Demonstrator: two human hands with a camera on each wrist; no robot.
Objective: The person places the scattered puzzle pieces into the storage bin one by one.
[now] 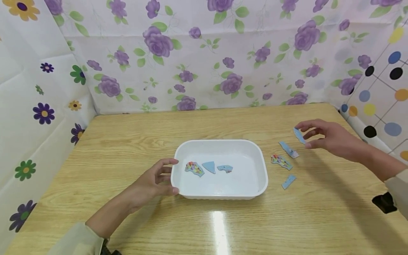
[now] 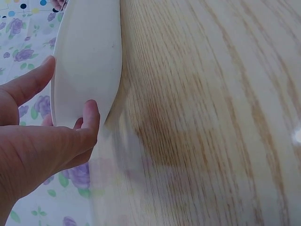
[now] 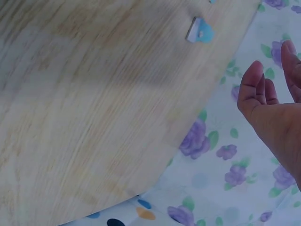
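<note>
My left hand (image 1: 154, 180) holds the left end of a white plastic tray (image 1: 220, 197), fingertips at the rim and thumb near the front corner. The left wrist view shows that hand (image 2: 56, 136) against the tray's outer wall (image 2: 89, 56). In the tray lie a multicoloured puzzle piece (image 1: 194, 169), a blue wedge-shaped one (image 1: 209, 166) and a small blue one (image 1: 225, 168). Above the table at the right, my right hand (image 1: 331, 138) pinches a light-blue puzzle piece (image 1: 299, 135) between fingers and thumb. The right wrist view shows the hand (image 3: 273, 103) but hides that piece.
Right of the tray, on the wooden table (image 1: 134, 138), lie a blue piece with a pale end (image 1: 288, 149), a multicoloured piece (image 1: 281, 162) and a short blue strip (image 1: 288, 181). Flowered sheeting (image 1: 191, 67) stands behind the table; dotted sheeting (image 1: 382, 92) borders its right side.
</note>
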